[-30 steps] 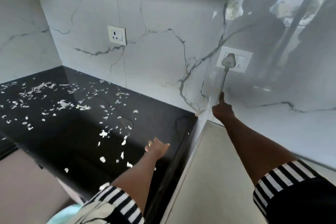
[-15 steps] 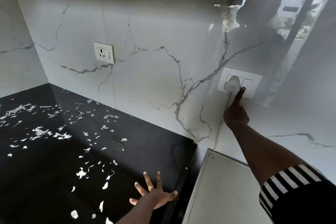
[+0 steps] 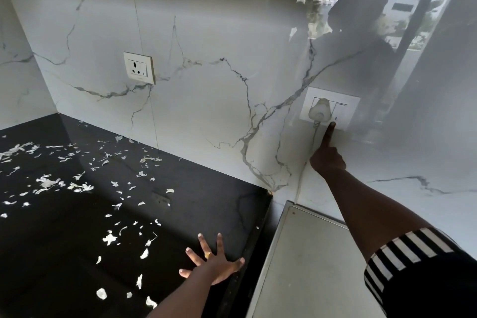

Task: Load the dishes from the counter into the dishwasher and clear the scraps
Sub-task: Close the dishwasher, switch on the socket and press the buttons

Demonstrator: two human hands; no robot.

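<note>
while left hand (image 3: 214, 264) presses counter (image 3: 64, 253), right hand (image 3: 327, 160) touches switch plate (image 3: 346, 108).

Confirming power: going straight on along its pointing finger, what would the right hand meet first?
Probably the white rectangular wall switch plate, right of the white plug; the right hand may touch it.
</note>
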